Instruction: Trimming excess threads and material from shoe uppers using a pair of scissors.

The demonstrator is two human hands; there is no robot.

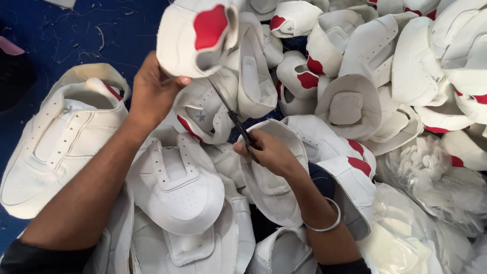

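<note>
The left hand [152, 91] has its fingers clamped on a white shoe upper with red heel patch [195, 38], raised above the pile, while the right hand [271, 152], fingers closed around scissors [233, 119], points their blades up-left toward it.

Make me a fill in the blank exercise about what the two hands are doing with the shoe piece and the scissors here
1. The left hand holds up a white shoe upper with a ____ heel patch.
2. The right hand grips a pair of ____ pointing up toward that upper.
3. On the right wrist sits a silver ____.
4. The floor at upper left is coloured ____.

Missing words: red; scissors; bangle; blue
</note>
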